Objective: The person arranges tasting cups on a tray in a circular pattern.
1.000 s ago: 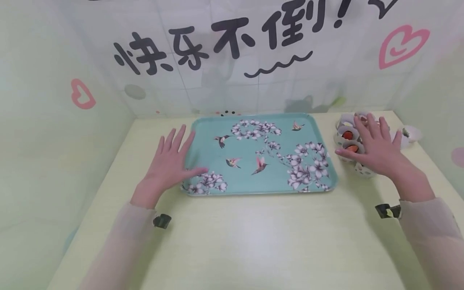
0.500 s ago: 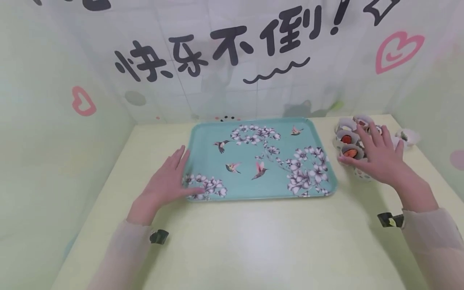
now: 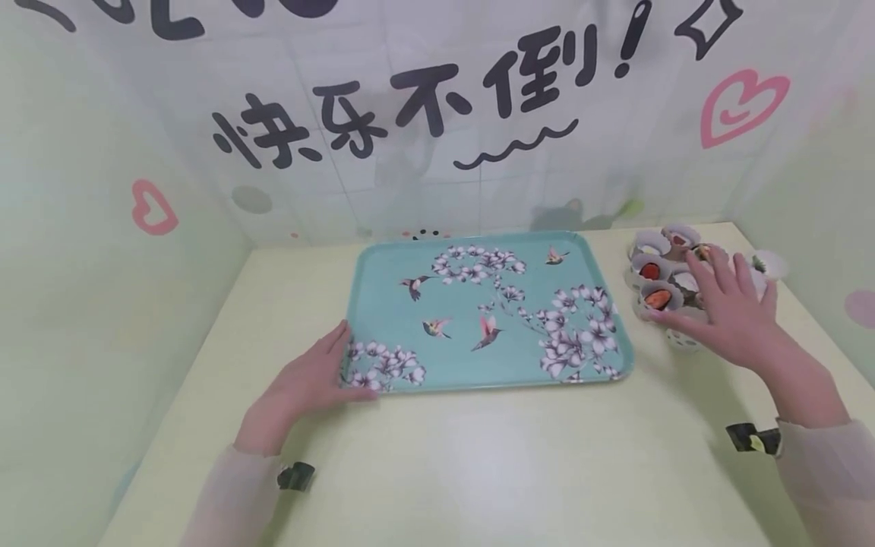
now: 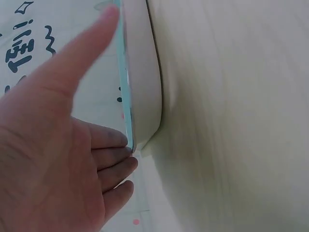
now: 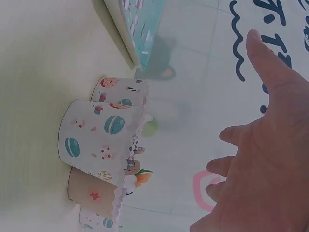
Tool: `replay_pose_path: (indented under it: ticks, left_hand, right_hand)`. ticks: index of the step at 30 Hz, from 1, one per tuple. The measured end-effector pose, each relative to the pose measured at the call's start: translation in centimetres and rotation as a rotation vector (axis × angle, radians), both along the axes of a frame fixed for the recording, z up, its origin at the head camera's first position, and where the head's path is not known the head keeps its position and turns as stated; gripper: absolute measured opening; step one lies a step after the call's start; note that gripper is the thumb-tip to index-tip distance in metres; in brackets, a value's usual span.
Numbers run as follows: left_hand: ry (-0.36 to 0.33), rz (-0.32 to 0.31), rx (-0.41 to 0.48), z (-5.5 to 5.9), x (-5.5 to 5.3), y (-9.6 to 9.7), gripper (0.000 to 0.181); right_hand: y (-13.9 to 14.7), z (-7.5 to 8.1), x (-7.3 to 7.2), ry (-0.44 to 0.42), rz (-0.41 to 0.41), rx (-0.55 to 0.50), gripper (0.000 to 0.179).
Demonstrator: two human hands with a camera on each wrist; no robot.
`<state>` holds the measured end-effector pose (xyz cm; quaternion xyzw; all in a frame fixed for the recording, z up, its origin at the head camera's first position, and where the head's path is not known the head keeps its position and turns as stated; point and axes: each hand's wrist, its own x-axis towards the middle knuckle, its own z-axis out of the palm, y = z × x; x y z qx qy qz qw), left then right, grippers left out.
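A turquoise tray (image 3: 383, 304) printed with birds and blossoms lies flat on the table. My left hand (image 3: 307, 380) is at its front left corner, fingers extended along the left rim and thumb by the front edge. In the left wrist view, the fingertips of this hand (image 4: 53, 145) meet the tray's rim in the picture; whether they press on it I cannot tell. My right hand (image 3: 738, 319) hovers with spread fingers over a cluster of patterned paper cups (image 3: 683, 340), partly covering them. From the right wrist, the cups (image 5: 91, 140) stand apart from that hand.
Several of the cups hold small food-like pieces, some red or orange. One pale cup (image 3: 771, 264) tilts at the far right of the group. A printed backdrop (image 3: 410, 190) rises behind the pale table (image 3: 478, 456), with side walls left and right.
My left hand has drawn back along the tray's left side to its front corner. The right hand has shifted slightly right over the cups. The whole head view has tilted up a little.
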<state>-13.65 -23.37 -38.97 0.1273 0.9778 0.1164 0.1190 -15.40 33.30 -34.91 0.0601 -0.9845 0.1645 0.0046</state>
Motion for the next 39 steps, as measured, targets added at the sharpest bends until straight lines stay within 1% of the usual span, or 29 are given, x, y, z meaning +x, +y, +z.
replay_pose_path:
  ticks: [1, 4, 7, 8, 10, 13, 15, 18, 23, 25, 31, 34, 39]
  left_hand:
    - [-0.002, 0.003, 0.000, -0.1, 0.0, 0.0, 0.124]
    - [0.008, 0.007, 0.006, -0.1, 0.0, -0.1, 0.121]
    - [0.024, 0.010, 0.009, -0.2, -0.1, 0.0, 0.120]
    - [0.031, 0.010, 0.004, -0.3, -0.1, 0.0, 0.120]
    - [0.039, 0.008, -0.006, -0.3, -0.2, 0.1, 0.119]
    - [0.049, 0.004, -0.023, -0.3, -0.2, 0.3, 0.119]
    - [0.044, 0.001, -0.033, -0.2, -0.2, 0.5, 0.119]
    - [0.027, 0.001, -0.034, 0.0, -0.2, 0.8, 0.118]
    - [0.013, 0.004, -0.036, 0.2, -0.2, 1.0, 0.117]
    - [0.020, 0.003, -0.042, 0.1, -0.2, 1.0, 0.117]
    - [0.051, -0.012, -0.053, 0.1, 0.0, 1.0, 0.115]
    - [0.068, -0.014, -0.054, 0.1, 0.0, 1.0, 0.114]
    - [0.082, -0.017, -0.061, 0.2, 0.1, 0.9, 0.115]
  right_hand:
    - [0.1, 0.0, 0.0, 0.019, 0.005, -0.005, 0.106]
    - [0.3, 0.0, 0.2, 0.053, 0.013, -0.073, 0.103]
    - [0.4, 0.0, 0.4, 0.066, -0.001, -0.132, 0.099]
    - [0.5, 0.0, 0.5, 0.063, -0.018, -0.149, 0.098]
    - [0.7, 0.0, 0.8, 0.066, -0.056, -0.145, 0.093]
    - [1.3, -0.2, 1.2, 0.112, -0.110, -0.141, 0.080]
    - [2.0, -0.3, 1.4, 0.133, -0.142, -0.149, 0.073]
    - [3.3, -0.8, 1.7, 0.150, -0.183, -0.193, 0.063]
    - [5.3, -2.0, 1.9, 0.087, -0.232, -0.254, 0.063]
    - [5.9, -2.3, 1.8, 0.057, -0.238, -0.243, 0.063]
    - [7.5, -3.2, 1.6, 0.020, -0.224, -0.239, 0.060]
    - [8.0, -3.8, 1.4, 0.006, -0.215, -0.265, 0.060]
    - [8.3, -4.9, 1.3, -0.044, -0.198, -0.315, 0.065]
